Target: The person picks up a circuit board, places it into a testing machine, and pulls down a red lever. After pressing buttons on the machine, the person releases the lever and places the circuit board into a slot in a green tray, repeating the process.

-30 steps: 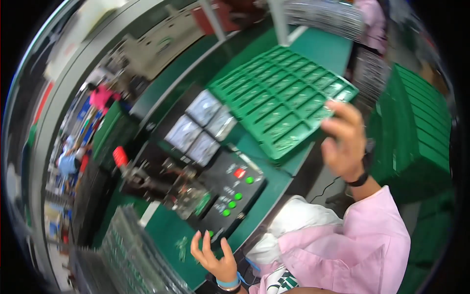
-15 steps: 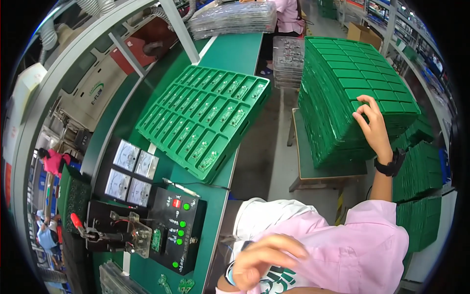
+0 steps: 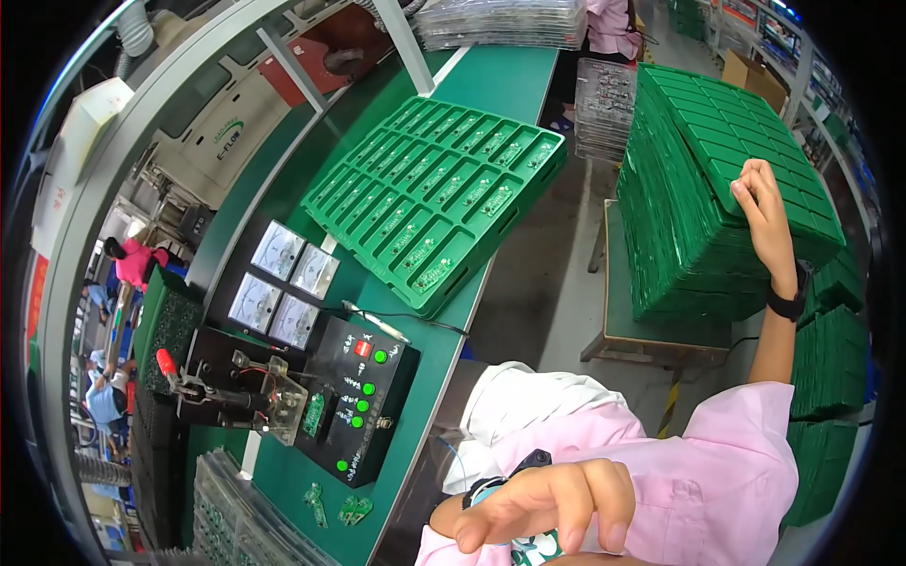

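My right hand [image 3: 766, 212], with a black band on its wrist, grips the edge of the top green tray [image 3: 769, 141] of a tall stack. That tray's near-left corner stands slightly up from the trays [image 3: 665, 236] beneath it. Low in the picture, close to me, my left hand [image 3: 566, 500] hovers with bent fingers apart and nothing visible in it. On the green bench [image 3: 453, 321] lies a green compartment tray [image 3: 415, 311] with small circuit boards in most of its slots.
A black test box [image 3: 396, 368] with green buttons and a red-handled clamp [image 3: 168, 363] stands on the bench beside four-dial meters [image 3: 283, 283]. Loose circuit boards [image 3: 354, 509] lie near clear trays [image 3: 250, 509]. A wooden stool [image 3: 651, 330] carries the stack. Another person [image 3: 613, 28] is at the back.
My right hand has closed on the top tray's edge, and that tray's near-left side has risen a little. My left hand has moved slightly right. The whole view has shifted.
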A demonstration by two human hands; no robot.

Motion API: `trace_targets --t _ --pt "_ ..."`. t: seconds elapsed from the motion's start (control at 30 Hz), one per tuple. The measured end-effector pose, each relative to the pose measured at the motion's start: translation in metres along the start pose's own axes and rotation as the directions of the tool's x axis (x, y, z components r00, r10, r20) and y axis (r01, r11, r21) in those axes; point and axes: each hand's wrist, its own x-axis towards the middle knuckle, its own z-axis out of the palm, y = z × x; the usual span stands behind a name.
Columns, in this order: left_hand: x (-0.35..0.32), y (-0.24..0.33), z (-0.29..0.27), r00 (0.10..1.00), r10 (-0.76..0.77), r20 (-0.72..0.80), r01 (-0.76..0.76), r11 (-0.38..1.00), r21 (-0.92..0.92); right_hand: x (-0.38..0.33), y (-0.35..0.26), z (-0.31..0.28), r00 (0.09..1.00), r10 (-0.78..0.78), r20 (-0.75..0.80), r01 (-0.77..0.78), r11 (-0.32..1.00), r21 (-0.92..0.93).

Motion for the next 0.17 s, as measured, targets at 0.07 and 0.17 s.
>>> trace_targets --t 0.07,0.17 --pt "0.002 -0.004 -0.003 1.000 0.000 0.014 0.000 1.000 -0.010 0.000 0.002 0.000 1.000 0.004 0.016 -0.005 1.000 0.019" --pt "-0.004 0.003 -0.019 0.960 -0.224 0.166 0.229 0.973 -0.014 -0.003 0.004 0.002 0.999 0.020 0.049 -0.023 0.998 0.054"
